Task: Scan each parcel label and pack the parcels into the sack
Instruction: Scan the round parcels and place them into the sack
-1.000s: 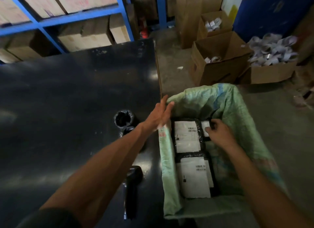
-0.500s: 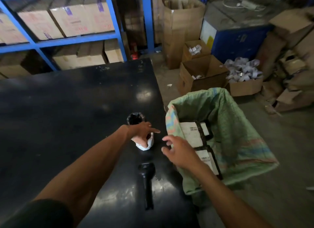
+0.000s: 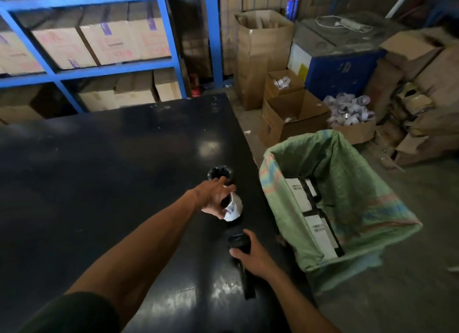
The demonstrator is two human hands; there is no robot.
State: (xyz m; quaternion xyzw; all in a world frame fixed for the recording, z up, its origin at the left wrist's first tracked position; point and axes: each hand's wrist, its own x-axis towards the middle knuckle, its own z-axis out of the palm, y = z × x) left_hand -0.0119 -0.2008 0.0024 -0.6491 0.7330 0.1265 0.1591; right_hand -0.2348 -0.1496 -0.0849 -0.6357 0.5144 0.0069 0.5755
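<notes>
Left hand: the left hand (image 3: 215, 198) was stretched out over the black table (image 3: 99, 173), its thumb and fingers curled round a small parcel (image 3: 233, 207) wrapped in black with a white label facing right.
Parcel: it sat under and just right of the left palm, resting on the table near the right edge; whether it was lifted off the surface could not be told.
Second parcel: another small black parcel (image 3: 219, 173) stood just beyond the left fingertips, touching or nearly touching them.
Right hand: the right hand (image 3: 250, 254) was wrapped round the head of the black scanner (image 3: 244, 263), thumb on its near side, fingers over the top.
Scanner: it lay on the table nearer the person than the held parcel, its handle pointing back toward the person.
Sack: the green sack (image 3: 347, 188) stood open on the floor just right of the table, well clear of both hands.
Packed parcels: flat parcels with white labels (image 3: 320, 230) lay in a row inside the sack.
</notes>
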